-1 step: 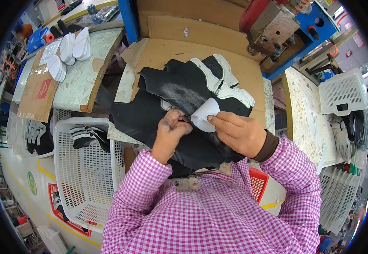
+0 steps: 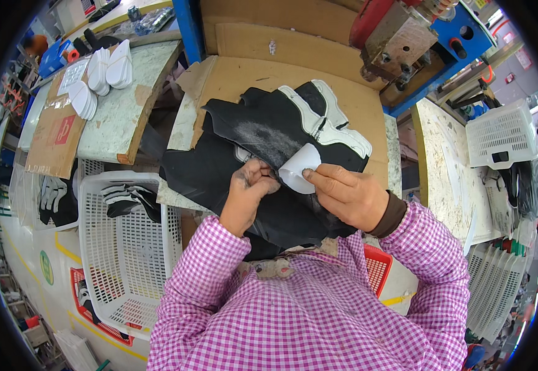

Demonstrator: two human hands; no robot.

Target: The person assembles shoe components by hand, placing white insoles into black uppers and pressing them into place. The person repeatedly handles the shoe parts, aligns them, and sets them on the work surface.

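My right hand (image 2: pixel 349 195) pinches a white rounded sheet piece (image 2: pixel 300 168), which curls upward between thumb and fingers. Close to it on the left, my left hand (image 2: pixel 250 191) is closed with thumb and fingertips together. What those fingertips hold is hidden, though they touch the black pieces. Beneath both hands lies a heap of flat black material pieces (image 2: pixel 201 167). The top one has a pale dusty patch in its middle. At the heap's far right, white shaped trims (image 2: pixel 355 141) border the black material.
A cardboard-covered bench (image 2: pixel 219 77) lies under the heap. Far right hangs a metal press head (image 2: pixel 402 46) on a blue frame. Stacks of white rounded pieces (image 2: pixel 119 65) sit on the left table. A white basket (image 2: pixel 126 260) holding black-and-white pieces stands lower left; a red basket (image 2: pixel 377 269) is beside me.
My left hand has shifted very slightly to the left. My right hand and the white piece look the same.
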